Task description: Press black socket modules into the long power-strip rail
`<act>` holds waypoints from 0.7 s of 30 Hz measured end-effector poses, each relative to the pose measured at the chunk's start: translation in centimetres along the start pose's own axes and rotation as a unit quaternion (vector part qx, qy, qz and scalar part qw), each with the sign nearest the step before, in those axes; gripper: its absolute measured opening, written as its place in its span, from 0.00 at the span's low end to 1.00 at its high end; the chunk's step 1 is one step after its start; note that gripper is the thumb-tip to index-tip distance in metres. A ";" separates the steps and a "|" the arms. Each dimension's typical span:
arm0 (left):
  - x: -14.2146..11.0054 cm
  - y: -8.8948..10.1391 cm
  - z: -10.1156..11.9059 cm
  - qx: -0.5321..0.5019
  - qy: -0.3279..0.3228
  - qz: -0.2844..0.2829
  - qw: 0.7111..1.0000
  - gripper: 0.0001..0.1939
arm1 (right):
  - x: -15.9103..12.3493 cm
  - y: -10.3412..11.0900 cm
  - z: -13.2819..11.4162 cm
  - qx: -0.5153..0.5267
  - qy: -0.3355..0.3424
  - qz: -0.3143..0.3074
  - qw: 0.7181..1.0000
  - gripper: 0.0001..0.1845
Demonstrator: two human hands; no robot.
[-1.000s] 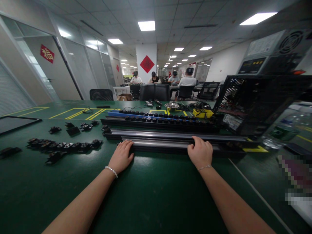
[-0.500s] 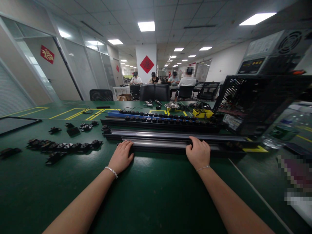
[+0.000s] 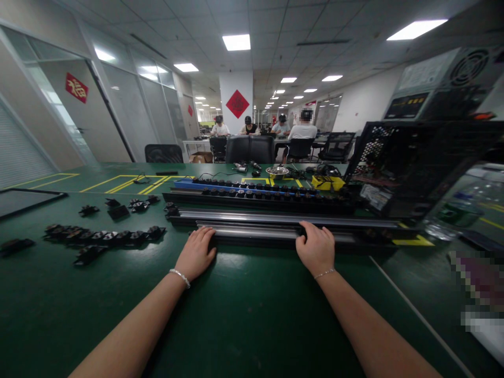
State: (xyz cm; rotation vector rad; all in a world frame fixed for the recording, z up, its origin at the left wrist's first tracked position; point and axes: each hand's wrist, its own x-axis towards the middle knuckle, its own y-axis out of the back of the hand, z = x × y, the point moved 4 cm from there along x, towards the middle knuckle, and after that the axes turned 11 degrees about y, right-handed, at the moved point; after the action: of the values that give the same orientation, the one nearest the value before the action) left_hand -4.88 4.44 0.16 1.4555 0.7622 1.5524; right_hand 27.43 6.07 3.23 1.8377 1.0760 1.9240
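Observation:
A long black metal rail [image 3: 255, 234] with a shiny channel lies crosswise on the green table in front of me. My left hand [image 3: 197, 253] holds its left end, fingers over the top and thumb on the near side. Farther right along the same rail, my right hand [image 3: 316, 249] is curled over it with thumb and forefinger drawn close. Something dark shows between those two fingertips; whether it is a separate part, I cannot tell. Just behind lies a second black rail [image 3: 275, 217], parallel to the first. Small black clip-like parts [image 3: 106, 236] stand in a row to the left.
Farther back, a blue strip [image 3: 185, 185] and black rails carry several small black parts. A metal bowl [image 3: 276, 171] and a yellow box [image 3: 327, 182] stand behind them. At right are an open computer case [image 3: 425, 157] and a plastic bottle [image 3: 452, 215]. Several people sit beyond.
My right hand has slid a little to the left along the near rail. My left hand and the rails have stayed in place.

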 end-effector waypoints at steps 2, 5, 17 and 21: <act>0.0 0.1 0.0 -0.006 0.002 0.001 1.000 0.24 | 0.0 0.1 0.0 0.006 -0.005 -0.005 1.000 0.21; 0.0 0.2 0.1 -0.007 0.005 -0.001 1.000 0.23 | 0.0 0.1 0.2 0.011 -0.018 -0.011 1.000 0.21; 0.0 0.2 0.1 0.000 0.002 -0.003 1.000 0.23 | -0.1 -0.5 -0.4 0.060 0.014 -0.004 0.998 0.23; 0.1 0.3 0.3 0.003 0.012 -0.006 1.000 0.24 | -0.2 -0.6 -0.7 0.079 0.027 -0.008 0.996 0.23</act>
State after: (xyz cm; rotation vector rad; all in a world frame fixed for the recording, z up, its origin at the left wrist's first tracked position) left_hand -4.60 4.31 0.50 1.4362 0.7883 1.5626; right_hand 26.66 6.12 2.77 1.8597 1.2895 1.9410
